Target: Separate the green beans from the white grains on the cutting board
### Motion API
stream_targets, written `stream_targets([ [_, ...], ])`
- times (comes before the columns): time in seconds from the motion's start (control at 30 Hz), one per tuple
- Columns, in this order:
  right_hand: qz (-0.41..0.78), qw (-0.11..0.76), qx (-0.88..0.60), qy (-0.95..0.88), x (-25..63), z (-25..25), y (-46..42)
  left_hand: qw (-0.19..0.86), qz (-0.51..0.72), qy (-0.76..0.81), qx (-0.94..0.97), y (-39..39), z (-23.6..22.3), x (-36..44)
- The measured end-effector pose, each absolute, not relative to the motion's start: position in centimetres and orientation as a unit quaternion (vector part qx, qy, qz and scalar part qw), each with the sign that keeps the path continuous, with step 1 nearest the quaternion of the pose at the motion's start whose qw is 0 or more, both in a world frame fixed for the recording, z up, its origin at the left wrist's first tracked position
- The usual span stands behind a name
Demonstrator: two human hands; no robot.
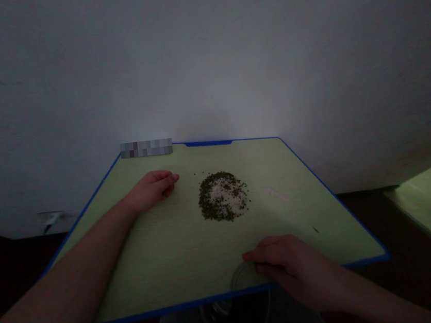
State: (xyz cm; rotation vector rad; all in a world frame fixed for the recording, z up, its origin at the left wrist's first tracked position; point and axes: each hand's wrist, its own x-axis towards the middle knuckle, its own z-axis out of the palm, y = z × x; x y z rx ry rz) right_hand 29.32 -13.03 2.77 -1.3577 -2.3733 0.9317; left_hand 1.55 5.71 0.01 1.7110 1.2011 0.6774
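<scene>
A loose heap of small green beans and pale, rice-like grains (223, 197) lies mid-table. To its left, my left hand (158, 186) rests on the table with its fingers curled and the fingertips pressed together. Whatever they hold, if anything, is too small or hidden to see. Near the front edge, my right hand (285, 260) pinches the side of a clear round dish or lid (242, 277). That clear piece is faint against the tabletop, so its exact kind is hard to tell.
The pale green table (154, 272) has a blue rim and stands against a grey wall. A blurred-out strip (146, 148) is at its back left corner. A small dark sliver (315, 230) lies at the right. Below the front edge is a dark round container (237, 317).
</scene>
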Motion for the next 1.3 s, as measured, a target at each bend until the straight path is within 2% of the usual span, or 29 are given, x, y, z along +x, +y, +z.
stream_targets([
  [0.1,0.288,0.137,-0.43,-0.845,29.4,2.6,-13.6,0.453,0.272,0.484,0.697,5.7,0.0,1.5],
  [0.17,0.232,0.175,-0.398,-0.87,29.8,2.3,-14.1,0.453,0.267,0.486,0.698,5.7,0.1,1.5],
  [0.27,0.057,0.243,-0.379,-0.891,30.8,1.4,-14.5,0.455,0.266,0.486,0.697,5.7,0.2,1.5],
  [0.33,-0.055,0.246,-0.396,-0.883,31.4,0.5,-14.5,0.456,0.271,0.488,0.693,5.7,0.1,1.5],
  [0.4,-0.111,0.223,-0.411,-0.877,31.8,-0.4,-14.3,0.457,0.274,0.492,0.689,5.7,0.1,1.5],
  [0.73,-0.153,0.139,-0.461,-0.863,29.9,-0.5,-13.3,0.448,0.261,0.484,0.705,5.7,0.3,1.5],
  [1.07,-0.168,0.057,-0.529,-0.83,33.4,-0.7,-11.4,0.456,0.261,0.49,0.696,5.8,0.2,1.6],
  [1.17,-0.172,0.066,-0.56,-0.807,34.8,-0.6,-10.6,0.455,0.26,0.49,0.697,5.7,0.4,1.6],
  [1.3,-0.188,0.125,-0.536,-0.813,35.1,-0.2,-11.0,0.455,0.259,0.487,0.699,5.9,0.1,1.5],
])
